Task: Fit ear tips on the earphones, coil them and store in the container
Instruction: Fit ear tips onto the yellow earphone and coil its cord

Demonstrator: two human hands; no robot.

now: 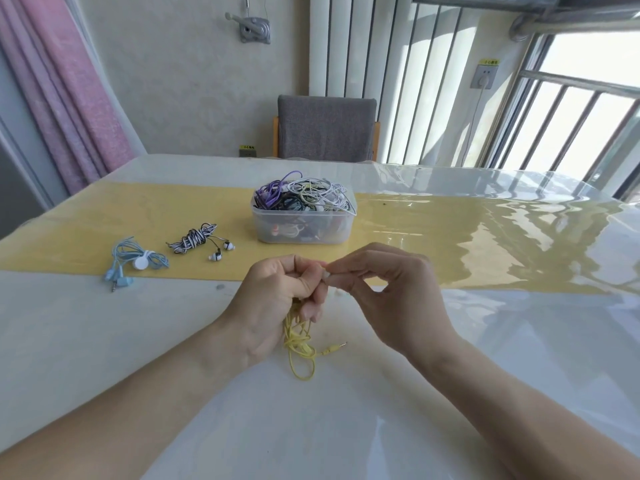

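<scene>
Left hand (277,303) clamps the light, floppy yellow earphones (298,344) near the container (301,226); right hand (384,289) pinches the tiny soft tip; grip the bud.

You face a grey upholstered chair (326,128) against a pale plaster wall (194,81); pink curtain (65,98) left, bright barred window (571,116) right.

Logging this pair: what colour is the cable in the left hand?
Yellow cable, clearest in the head view below the left hand.
</scene>
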